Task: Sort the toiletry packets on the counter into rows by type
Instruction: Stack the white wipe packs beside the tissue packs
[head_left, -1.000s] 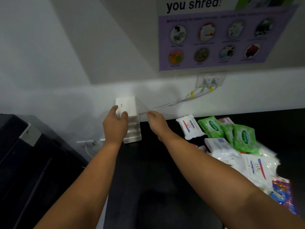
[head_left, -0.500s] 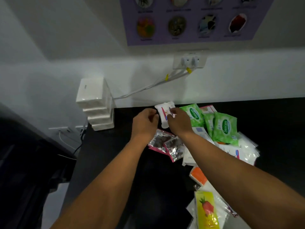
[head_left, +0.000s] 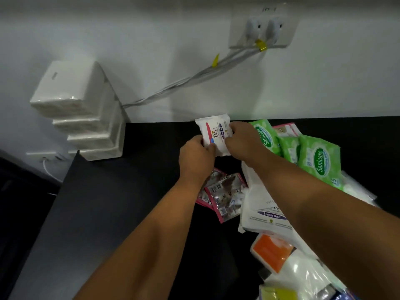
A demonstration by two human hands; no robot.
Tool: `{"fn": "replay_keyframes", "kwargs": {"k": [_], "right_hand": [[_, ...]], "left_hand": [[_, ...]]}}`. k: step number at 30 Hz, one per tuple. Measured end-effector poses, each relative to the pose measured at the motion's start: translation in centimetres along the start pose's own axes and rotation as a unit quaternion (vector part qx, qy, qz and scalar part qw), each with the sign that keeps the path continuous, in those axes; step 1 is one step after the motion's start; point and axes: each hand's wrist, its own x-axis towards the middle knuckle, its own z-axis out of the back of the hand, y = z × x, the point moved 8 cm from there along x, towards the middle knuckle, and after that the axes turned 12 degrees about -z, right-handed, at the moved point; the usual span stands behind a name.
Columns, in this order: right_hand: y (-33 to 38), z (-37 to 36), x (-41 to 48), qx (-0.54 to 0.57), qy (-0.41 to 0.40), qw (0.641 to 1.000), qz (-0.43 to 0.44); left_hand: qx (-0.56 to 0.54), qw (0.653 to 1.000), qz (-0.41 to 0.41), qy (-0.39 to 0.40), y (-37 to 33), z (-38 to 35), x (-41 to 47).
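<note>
Head — hands (head_left: 195,158) (head_left: 242,139) pinch Dove packet (head_left: 214,131).

4 white tissue packs (head_left: 65,92), 3 green Sanicare packets (head_left: 318,161), 2 Dove packets (head_left: 214,132)

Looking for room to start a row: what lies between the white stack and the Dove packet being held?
Head view: only bare black counter lies between the white stack and the Dove packet.

White Dove packet (head_left: 215,133) raised near wall, green Sanicare packets (head_left: 318,161) heaped right on black counter (head_left: 129,202)
</note>
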Motion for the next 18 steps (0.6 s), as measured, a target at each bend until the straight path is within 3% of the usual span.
{"fn": "replay_keyframes", "kwargs": {"k": [2,6,11,18], "right_hand": [[0.4,0.0,0.1,0.005,-0.023,1.0,0.012],[1.8,-0.7,-0.8,0.123,-0.034,0.991,0.029],[5.9,-4.5,-2.4,0.191,0.021,0.98,0.058],[9.5,-10.6,-3.3,0.185,0.1,0.976,0.053]], "left_hand": [[-0.024,0.999,0.018,-0.018,0.6,0.2,0.1],[-0.077,0.994,0.018,-0.073,1.0,2.8,-0.2],[-0.054,0.985,0.009,-0.161,3.2,8.4,-1.3],[0.039,0.988,0.023,-0.146,7.2,11.7,-1.2]]}}
